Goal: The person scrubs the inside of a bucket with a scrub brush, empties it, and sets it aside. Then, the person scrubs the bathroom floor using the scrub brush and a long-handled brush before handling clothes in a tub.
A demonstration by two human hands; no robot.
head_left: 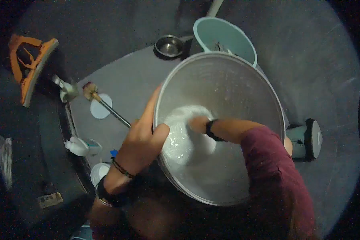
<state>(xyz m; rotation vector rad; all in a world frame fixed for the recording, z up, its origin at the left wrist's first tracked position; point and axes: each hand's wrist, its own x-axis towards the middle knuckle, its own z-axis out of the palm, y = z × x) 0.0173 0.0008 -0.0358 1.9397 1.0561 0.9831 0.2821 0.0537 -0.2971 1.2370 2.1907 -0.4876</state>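
A large round container (pixel 252 92) with a thin rim and greyish inner wall is tilted so that its inside shows. Shiny white material (pixel 182 140) covers part of its bottom. My left hand (pixel 142 136) clasps the container's left rim, thumb over the edge and fingers along the outside. Deep inside the container is my right hand (pixel 199 125), over the white material; its fingers are smeared by motion, so what they hold, if anything, cannot be made out.
Beyond the container are a metal bowl (pixel 169 47) and a teal basin (pixel 224 32). On the left lie a long-handled brush (pixel 112 110), a white disc (pixel 101 107), a white bottle (pixel 79 147) and an orange-framed object (pixel 38 64). A lidded canister (pixel 304 140) is at the right.
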